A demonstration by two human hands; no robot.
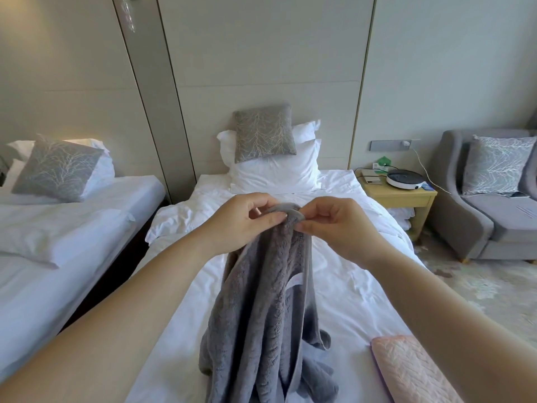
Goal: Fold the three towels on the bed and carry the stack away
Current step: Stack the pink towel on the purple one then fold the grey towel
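Pinching the gray towel [261, 301] at its top edge with both hands, left [241, 221] and right [337, 228], you hold it hanging over the bed [348, 286], probably to find its corners before folding.

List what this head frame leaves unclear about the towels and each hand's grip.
- Head view, grey towel: lower end cut off by bottom edge.
- Head view, pink folded cloth: partly covered by the right forearm, cut by the bottom edge.
- Any third one: not identifiable; the hanging grey towel hides the bed behind it.
- Grip: left hand and right hand pinch the top hem; fingertips behind the cloth are hidden.
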